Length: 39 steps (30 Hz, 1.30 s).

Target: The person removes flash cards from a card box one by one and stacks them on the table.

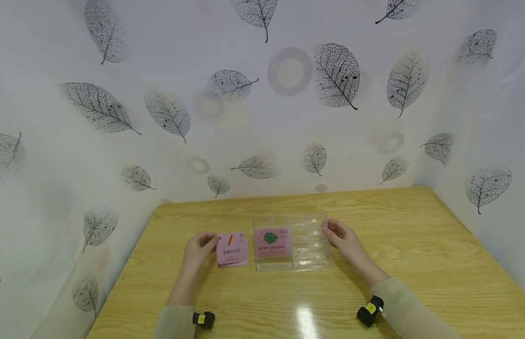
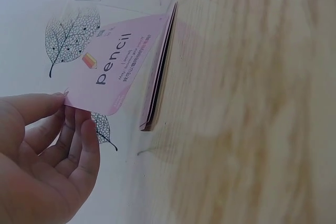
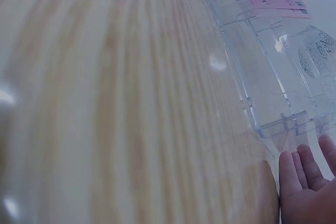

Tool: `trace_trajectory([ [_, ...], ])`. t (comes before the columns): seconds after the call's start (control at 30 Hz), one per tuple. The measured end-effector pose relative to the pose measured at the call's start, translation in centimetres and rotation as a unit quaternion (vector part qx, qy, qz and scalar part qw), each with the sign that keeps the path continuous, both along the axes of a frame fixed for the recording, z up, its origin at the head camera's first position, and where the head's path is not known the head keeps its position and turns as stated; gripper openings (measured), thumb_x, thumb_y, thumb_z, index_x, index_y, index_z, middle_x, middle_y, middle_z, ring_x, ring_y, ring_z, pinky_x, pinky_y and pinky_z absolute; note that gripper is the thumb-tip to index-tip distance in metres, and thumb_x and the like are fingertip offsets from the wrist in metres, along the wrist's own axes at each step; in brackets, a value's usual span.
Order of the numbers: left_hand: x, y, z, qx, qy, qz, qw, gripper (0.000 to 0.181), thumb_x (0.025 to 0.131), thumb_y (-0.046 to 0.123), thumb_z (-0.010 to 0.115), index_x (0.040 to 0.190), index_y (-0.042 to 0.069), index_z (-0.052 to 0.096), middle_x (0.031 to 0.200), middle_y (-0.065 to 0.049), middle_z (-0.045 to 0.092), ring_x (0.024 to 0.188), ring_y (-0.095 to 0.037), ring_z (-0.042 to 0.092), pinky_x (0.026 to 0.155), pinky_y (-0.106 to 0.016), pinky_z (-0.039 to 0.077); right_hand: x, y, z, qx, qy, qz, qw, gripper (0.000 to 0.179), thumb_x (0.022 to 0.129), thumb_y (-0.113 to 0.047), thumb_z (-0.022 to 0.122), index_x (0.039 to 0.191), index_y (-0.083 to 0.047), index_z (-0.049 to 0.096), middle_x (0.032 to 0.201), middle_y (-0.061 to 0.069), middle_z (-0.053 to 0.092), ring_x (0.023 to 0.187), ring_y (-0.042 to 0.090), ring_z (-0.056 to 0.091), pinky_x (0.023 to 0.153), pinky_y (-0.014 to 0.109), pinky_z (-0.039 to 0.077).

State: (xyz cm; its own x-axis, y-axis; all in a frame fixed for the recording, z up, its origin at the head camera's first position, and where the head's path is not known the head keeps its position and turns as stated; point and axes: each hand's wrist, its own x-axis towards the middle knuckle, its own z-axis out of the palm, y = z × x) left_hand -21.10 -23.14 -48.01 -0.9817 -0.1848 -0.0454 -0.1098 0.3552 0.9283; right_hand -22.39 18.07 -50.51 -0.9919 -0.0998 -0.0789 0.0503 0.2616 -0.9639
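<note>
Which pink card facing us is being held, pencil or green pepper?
The pencil card: the left hand pinches it by its edge. The green pepper card sits in the clear tray, no hand on it.

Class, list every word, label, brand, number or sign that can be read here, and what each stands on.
"pencil": on the pink card picturing a pencil, pinched by the left hand.
"May I borrow your": smaller, same card; last word faint.
"green pepper": on the pink card picturing a pepper, in the clear plastic tray.
Too small or blurred: remaining print on both cards.
</note>
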Motion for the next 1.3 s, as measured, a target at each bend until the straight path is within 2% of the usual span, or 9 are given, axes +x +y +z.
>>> trace_trajectory([
  [0.23, -0.27, -0.24, -0.31, -0.024, 0.0, -0.005, 0.9997, 0.018, 0.102, 0.002, 0.066, 0.114, -0.012, 0.069, 0.104, -0.02, 0.074, 0.08, -0.006, 0.065, 0.075, -0.02, 0.062, 0.0, -0.08, -0.04, 0.001, 0.006, -0.008, 1.0, 0.053, 0.113, -0.024, 0.055, 0.154, 0.007, 0.042, 0.151, 0.029, 0.052, 0.14, 0.038, 0.053, 0.093, 0.012, 0.053],
  [0.5, -0.38, -0.41, -0.3, -0.084, -0.019, 0.001, 0.9963, 0.018, 0.101, 0.005, 0.068, 0.114, -0.007, 0.072, 0.109, -0.021, 0.074, 0.094, -0.02, 0.069, 0.078, -0.017, 0.056, -0.09, -0.07, -0.02, -0.003, 0.009, -0.012, 0.9999, 0.051, 0.112, -0.023, 0.056, 0.152, 0.007, 0.045, 0.149, 0.028, 0.054, 0.136, 0.035, 0.056, 0.09, 0.01, 0.052],
  [0.7, -0.73, -0.53, -0.53, -0.134, -0.012, -0.002, 0.9909, 0.019, 0.1, 0.007, 0.07, 0.113, -0.006, 0.073, 0.107, -0.021, 0.075, 0.096, -0.026, 0.067, 0.079, -0.023, 0.053, -0.02, -0.08, -0.03, 0.0, 0.009, -0.013, 0.9999, 0.052, 0.112, -0.024, 0.056, 0.152, 0.007, 0.045, 0.149, 0.029, 0.054, 0.137, 0.036, 0.055, 0.09, 0.011, 0.052],
  [0.87, -0.76, -0.6, -0.67, -0.165, -0.008, -0.006, 0.9862, 0.02, 0.098, 0.008, 0.072, 0.112, -0.006, 0.074, 0.108, -0.021, 0.076, 0.1, -0.03, 0.069, 0.085, -0.035, 0.059, 0.02, 0.03, -0.04, 0.007, 0.014, -0.007, 0.9999, 0.053, 0.112, -0.027, 0.055, 0.152, 0.006, 0.045, 0.149, 0.028, 0.054, 0.138, 0.038, 0.055, 0.092, 0.013, 0.053],
  [1.0, -0.76, -0.59, -0.72, -0.172, -0.012, -0.007, 0.985, 0.019, 0.098, 0.007, 0.072, 0.113, -0.005, 0.075, 0.109, -0.021, 0.076, 0.102, -0.031, 0.07, 0.092, -0.044, 0.061, -0.03, 0.05, -0.12, 0.005, 0.015, -0.006, 0.9999, 0.052, 0.112, -0.028, 0.056, 0.152, 0.005, 0.046, 0.149, 0.028, 0.055, 0.139, 0.038, 0.054, 0.094, 0.014, 0.053],
  [1.3, -0.92, -0.67, -0.7, -0.168, -0.011, -0.007, 0.9857, 0.021, 0.097, 0.005, 0.074, 0.114, -0.006, 0.075, 0.107, -0.02, 0.076, 0.1, -0.03, 0.07, 0.089, -0.041, 0.06, 0.0, 0.07, -0.06, 0.008, 0.01, -0.01, 0.9999, 0.053, 0.112, -0.029, 0.055, 0.153, 0.004, 0.046, 0.151, 0.027, 0.054, 0.141, 0.039, 0.053, 0.096, 0.016, 0.053],
])
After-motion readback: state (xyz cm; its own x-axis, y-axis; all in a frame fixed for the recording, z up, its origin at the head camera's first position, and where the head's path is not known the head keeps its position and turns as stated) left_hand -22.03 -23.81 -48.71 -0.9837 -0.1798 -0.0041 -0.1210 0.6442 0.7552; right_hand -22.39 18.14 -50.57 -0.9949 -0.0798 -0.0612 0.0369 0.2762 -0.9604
